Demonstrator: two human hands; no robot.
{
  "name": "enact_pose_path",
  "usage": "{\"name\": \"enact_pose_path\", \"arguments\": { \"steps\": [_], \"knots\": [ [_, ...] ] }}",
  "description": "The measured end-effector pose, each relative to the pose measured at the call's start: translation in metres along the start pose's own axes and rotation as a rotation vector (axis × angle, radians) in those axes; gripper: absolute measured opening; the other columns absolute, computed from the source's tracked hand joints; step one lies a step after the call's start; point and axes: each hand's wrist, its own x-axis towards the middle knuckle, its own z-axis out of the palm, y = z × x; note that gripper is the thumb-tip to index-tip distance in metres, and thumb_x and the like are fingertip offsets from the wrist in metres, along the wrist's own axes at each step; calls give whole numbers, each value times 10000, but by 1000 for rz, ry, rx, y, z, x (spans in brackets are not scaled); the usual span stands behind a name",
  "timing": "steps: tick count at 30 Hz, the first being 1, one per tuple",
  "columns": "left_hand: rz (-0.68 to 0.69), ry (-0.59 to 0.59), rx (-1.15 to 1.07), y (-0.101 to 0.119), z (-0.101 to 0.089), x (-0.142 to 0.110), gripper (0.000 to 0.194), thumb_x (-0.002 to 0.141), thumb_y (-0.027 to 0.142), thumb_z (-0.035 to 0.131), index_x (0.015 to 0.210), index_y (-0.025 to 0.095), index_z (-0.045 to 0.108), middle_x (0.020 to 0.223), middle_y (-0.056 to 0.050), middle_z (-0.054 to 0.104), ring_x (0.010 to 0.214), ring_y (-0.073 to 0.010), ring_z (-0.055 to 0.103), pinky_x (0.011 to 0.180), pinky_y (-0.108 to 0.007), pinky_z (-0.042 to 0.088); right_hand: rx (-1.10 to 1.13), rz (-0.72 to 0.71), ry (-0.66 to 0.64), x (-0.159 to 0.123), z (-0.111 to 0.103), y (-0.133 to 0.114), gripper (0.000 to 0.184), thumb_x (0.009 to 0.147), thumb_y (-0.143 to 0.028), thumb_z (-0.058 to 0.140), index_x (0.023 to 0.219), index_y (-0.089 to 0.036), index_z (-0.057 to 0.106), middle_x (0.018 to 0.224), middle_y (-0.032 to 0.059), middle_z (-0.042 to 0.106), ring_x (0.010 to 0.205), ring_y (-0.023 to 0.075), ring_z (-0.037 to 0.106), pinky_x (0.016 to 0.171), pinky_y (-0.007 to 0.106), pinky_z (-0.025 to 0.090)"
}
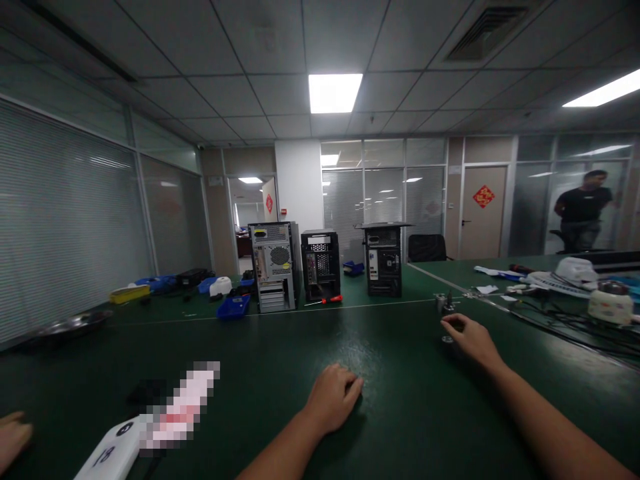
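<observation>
Toward one o'clock on the green table (pixel 270 353), with the wearer at the dial's centre, the right hand (pixel 467 339) reaches out to a small metal piece (pixel 449 309). Its thumb and forefinger come together right at the piece, apparently because something so slim calls for a fingertip hold; whether they really grasp it or only touch it, I cannot tell. Near twelve o'clock, closer in, the left hand (pixel 333 400) rests on the tabletop with fingers loosely curled, probably a prop while the other arm stretches; its palm is hidden, so I cannot tell if anything is inside.

Farther off, around twelve, a silver-grey case (pixel 273 267), a black frame case (pixel 314 263) and a black case (pixel 384 260) stand upright, presumably for stability. A red-handled screwdriver (pixel 333 300) lies before the middle one, perhaps to stay handy. At ten o'clock, another person's hand (pixel 14 441) enters, its fingers too cut off to judge.
</observation>
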Motion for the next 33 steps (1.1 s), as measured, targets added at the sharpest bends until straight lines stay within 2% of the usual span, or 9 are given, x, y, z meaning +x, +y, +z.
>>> {"name": "enact_pose_path", "arguments": {
  "steps": [3,6,9,15,21,26,33],
  "knots": [
    [6,9,3,-2,1,0,465,1022,422,333,783,209,670,787,-57,671,818,-200,569,758,-308,371,-59,-82,-159,4,-12,14,391,783,-443,606,1071,-209,731,1084,115,747,1002,296,685,879,396,511],
    [5,11,20,-3,3,-1,462,1022,419,337,786,206,671,782,-55,674,802,-197,565,743,-309,364,-57,-87,-230,7,-13,27,379,769,-429,622,1042,-202,757,1059,138,754,965,302,696,853,398,521],
    [9,12,35,-4,4,-1,455,1023,409,342,781,202,667,777,-50,676,792,-190,562,742,-306,362,-44,-93,-248,9,-10,34,393,780,-455,618,1031,-192,768,1081,167,744,969,305,693,842,393,519],
    [16,23,51,-5,6,-1,467,1024,418,346,752,198,656,752,-45,668,770,-180,564,748,-293,368,-56,-110,-236,8,-7,34,482,821,-559,554,1094,-204,732,1114,131,738,991,325,679,850,413,511],
    [22,31,61,-5,5,-2,458,1023,417,348,784,201,675,775,-51,681,782,-185,574,743,-295,371,-49,-61,-269,6,-6,29,468,779,-575,584,1024,-204,731,1051,141,745,942,330,674,816,420,510],
    [15,17,88,-6,5,-3,480,1028,426,330,792,205,685,770,-49,685,775,-191,575,728,-299,370,-44,-51,-268,7,-3,35,465,769,-553,582,1018,-196,742,1068,168,735,970,347,666,812,436,515],
    [19,33,95,-6,5,-3,469,1021,436,345,776,207,672,764,-44,676,758,-186,571,710,-293,363,88,72,-366,9,-3,37,553,743,-573,560,1078,-170,736,1105,170,733,949,339,694,821,447,547]
  ]
}}
